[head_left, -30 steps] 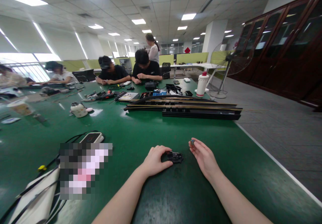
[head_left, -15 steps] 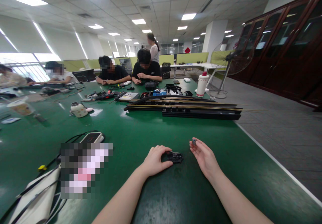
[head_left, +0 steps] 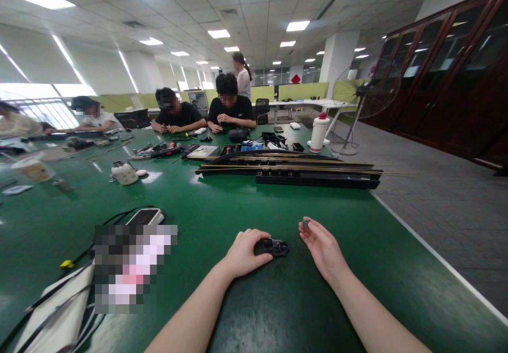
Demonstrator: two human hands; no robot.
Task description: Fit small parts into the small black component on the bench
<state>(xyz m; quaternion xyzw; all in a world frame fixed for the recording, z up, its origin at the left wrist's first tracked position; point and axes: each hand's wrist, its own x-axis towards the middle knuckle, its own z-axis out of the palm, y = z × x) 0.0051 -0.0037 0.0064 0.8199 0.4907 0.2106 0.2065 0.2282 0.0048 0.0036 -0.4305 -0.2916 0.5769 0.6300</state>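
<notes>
My left hand (head_left: 250, 252) rests on the green table, its thumb and fingers closed around the left end of a small black mechanical part (head_left: 277, 247). That part lies on the tabletop with its right end sticking out of the grip. A short way to its right, my right hand (head_left: 323, 247) is raised with the palm turned inward. Between its thumb and fingertips it pinches a small grey cylindrical piece (head_left: 305, 224), too small to name exactly. The two held pieces are apart from each other.
Long black rails (head_left: 317, 179) with thin brass-coloured rods lie across the table ahead. A white bottle (head_left: 319, 133) with a red cap stands behind them. A power bank (head_left: 146, 217) and cables lie at the left. Several people sit at the far side. A fan (head_left: 360, 92) stands right.
Both hands and the pieces they hold stay in place. Across the table, a seated person in black has raised their head slightly.
</notes>
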